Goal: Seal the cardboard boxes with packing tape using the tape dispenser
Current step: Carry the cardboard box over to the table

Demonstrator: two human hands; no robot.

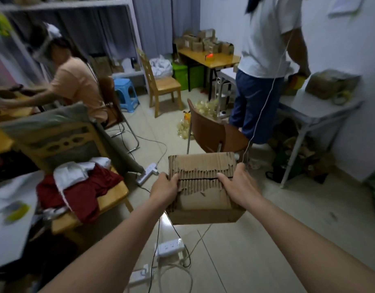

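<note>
Right now the cardboard box (203,187) hangs in mid-air above the floor (256,240), its flap seam running left to right between the hands; left hand (164,192) and right hand (235,187) each grip one end, equally near, no tape dispenser visible

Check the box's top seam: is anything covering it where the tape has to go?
Partly. Both thumbs lie on top of the box: the left hand near the seam's left end, the right hand at its right end. The stretch between them is bare, its paper torn. No dispenser is in either hand.
</note>
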